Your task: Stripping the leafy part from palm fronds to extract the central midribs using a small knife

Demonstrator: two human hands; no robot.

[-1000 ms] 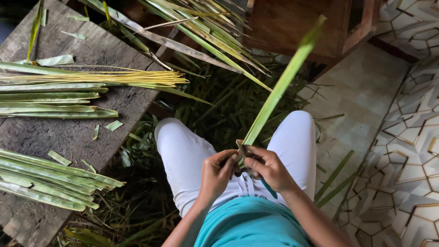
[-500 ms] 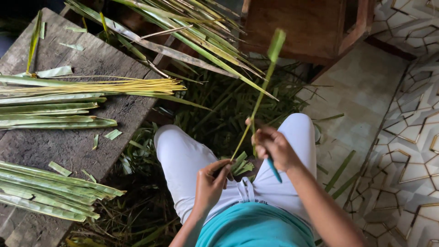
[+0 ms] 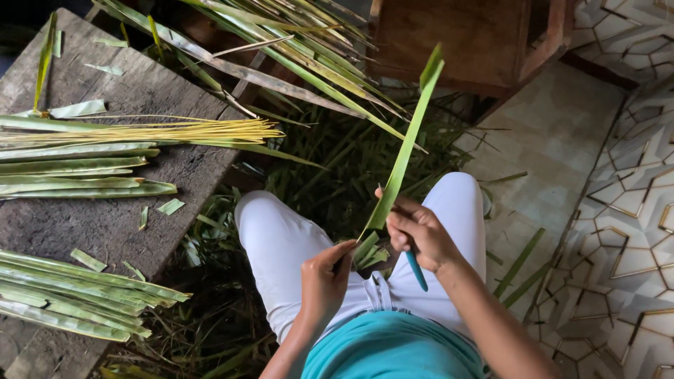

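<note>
A long green palm leaf strip (image 3: 406, 149) slants up from my lap toward the top of the view. My left hand (image 3: 325, 278) pinches its lower end above my white trousers. My right hand (image 3: 420, 234) grips the strip a little higher, and a tool with a teal handle (image 3: 415, 269) sticks out below this fist; its blade is hidden. Short green offcuts (image 3: 367, 252) lie between my hands on my lap.
A weathered wooden bench (image 3: 105, 210) at left carries flat leaf strips (image 3: 77, 168), a bundle of thin yellow midribs (image 3: 175, 131) and another strip stack (image 3: 77, 291). Palm fronds (image 3: 295, 49) lean ahead over leaf litter. A wooden stool (image 3: 463, 38) and patterned tiles (image 3: 625, 210) stand right.
My right hand slid up the strip away from my left hand, then dropped back slightly. The leaf swung from leaning right to more upright and twisted edge-on, then flat again.
</note>
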